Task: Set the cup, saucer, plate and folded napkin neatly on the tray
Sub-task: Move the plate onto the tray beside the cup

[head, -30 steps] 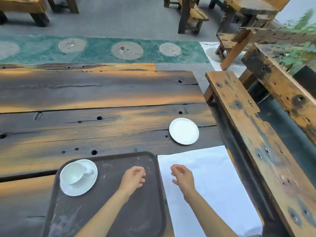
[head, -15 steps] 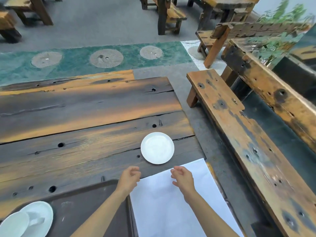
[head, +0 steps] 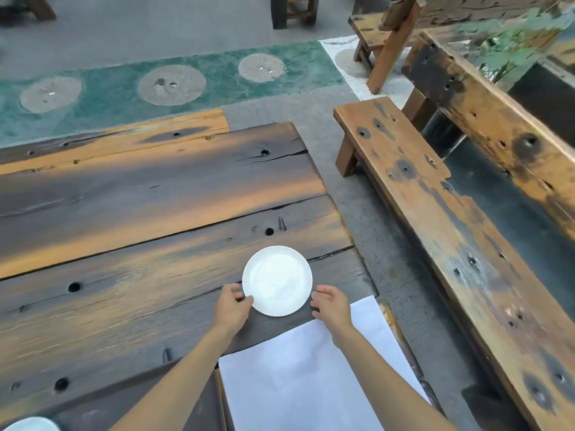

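A small white plate (head: 277, 280) lies flat on the dark wooden table (head: 140, 244) near its right end. My left hand (head: 231, 309) is at the plate's left rim, with thumb and fingers closed on the edge. My right hand (head: 331, 306) hovers at the plate's right rim, fingers curled and apart, just short of touching. A white napkin (head: 311, 381) lies unfolded on the table under my right forearm. The dark tray (head: 186, 402) shows at the bottom left, with a sliver of the white saucer (head: 31, 425) at the frame's edge. The cup is out of view.
A long weathered wooden bench (head: 451, 244) runs along the table's right side, with a grey floor gap between them. More benches and stools stand at the back. A green strip with round stone slabs (head: 171, 85) crosses the floor beyond the table.
Both hands moved forward from the tray and napkin to the plate's two sides. The view shifted right and forward, so the cup and most of the saucer left the frame.
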